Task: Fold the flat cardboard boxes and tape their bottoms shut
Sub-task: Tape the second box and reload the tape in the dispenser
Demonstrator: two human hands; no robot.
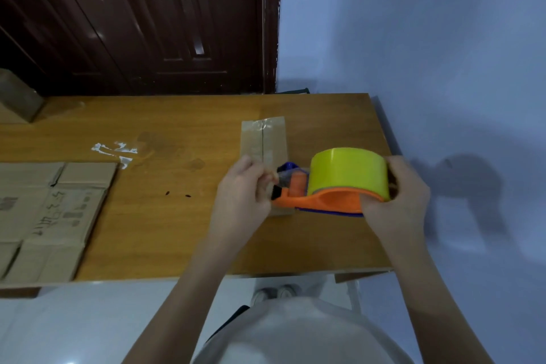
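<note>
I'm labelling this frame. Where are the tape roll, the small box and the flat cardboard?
tape roll (348, 171), head view, yellow outer face
small box (263, 139), head view, taped top seam
flat cardboard (44, 216), head view, middle panel

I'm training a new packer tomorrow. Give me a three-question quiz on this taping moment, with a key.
1. True or false: the right hand grips the tape dispenser at its roll end.
2. What colour is the tape roll?
A) yellow-green
B) red
C) white
3. Where do the flat boxes lie relative to the small box being taped?

Key:
1. True.
2. A.
3. To its left on the table, at the picture's left edge. The left hand pinches at the dispenser's front end, over the small box.
</note>
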